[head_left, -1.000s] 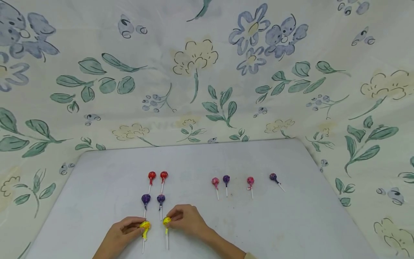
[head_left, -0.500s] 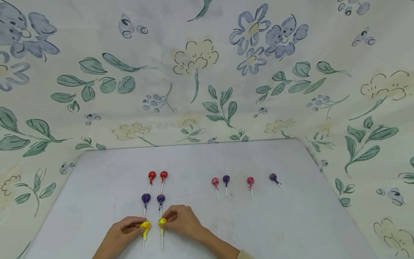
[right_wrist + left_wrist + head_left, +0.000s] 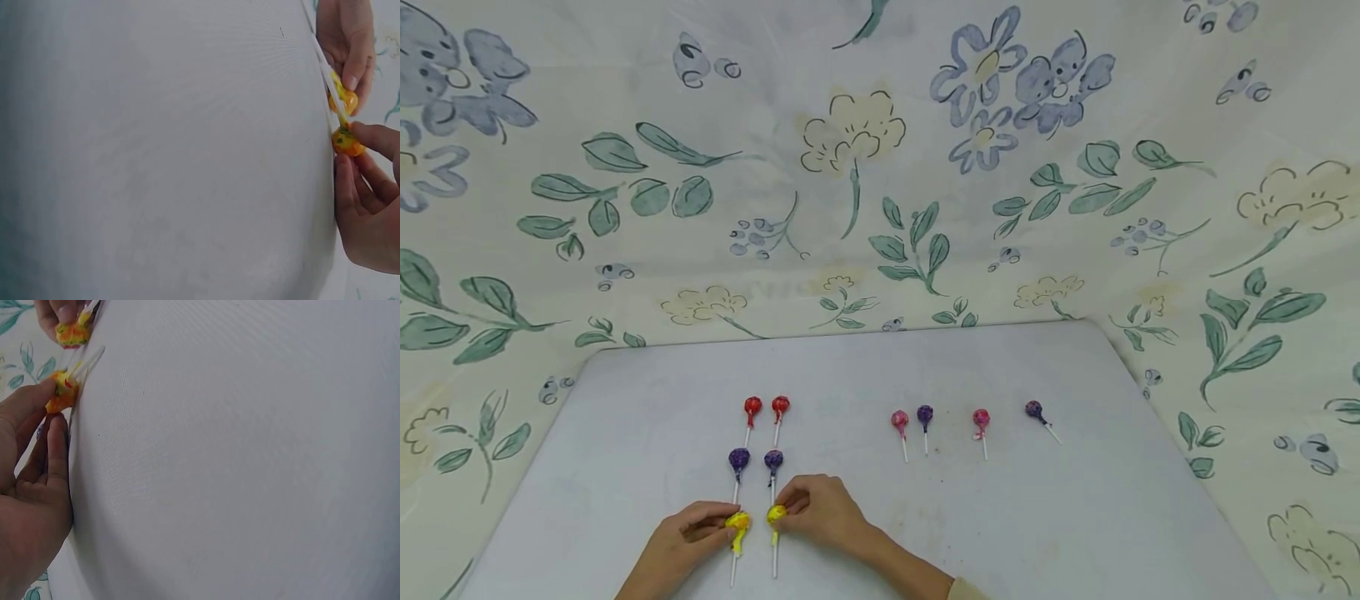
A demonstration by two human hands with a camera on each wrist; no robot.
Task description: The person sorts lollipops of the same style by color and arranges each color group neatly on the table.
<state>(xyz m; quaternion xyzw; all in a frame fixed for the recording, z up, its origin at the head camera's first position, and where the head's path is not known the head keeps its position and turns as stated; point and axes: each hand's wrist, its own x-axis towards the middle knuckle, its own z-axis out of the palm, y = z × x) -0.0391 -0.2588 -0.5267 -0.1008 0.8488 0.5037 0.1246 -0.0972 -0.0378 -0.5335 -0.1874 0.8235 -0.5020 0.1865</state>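
Observation:
Two yellow lollipops lie side by side at the near left of the white table, sticks toward the person. My left hand (image 3: 679, 543) pinches the head of the left yellow lollipop (image 3: 737, 522) between thumb and fingers. On the other side, my right hand (image 3: 823, 515) pinches the head of the right yellow lollipop (image 3: 774, 517). Just beyond them lie two purple lollipops, the left one (image 3: 739, 460) and the right one (image 3: 773, 461). Farther back are two red lollipops, a left one (image 3: 752, 407) and a right one (image 3: 781, 405). Both wrist views show the pinched yellow heads.
Toward the right of the white table (image 3: 1000, 517) lie a pink lollipop (image 3: 899, 420), a purple lollipop (image 3: 925, 414), another pink lollipop (image 3: 981, 418) and a tilted purple lollipop (image 3: 1034, 410). A floral cloth (image 3: 850, 208) hangs behind the table's far edge.
My right hand has shifted the right yellow lollipop slightly left, bringing it in line below the right purple one, then stayed nearly still. The left hand has not visibly moved.

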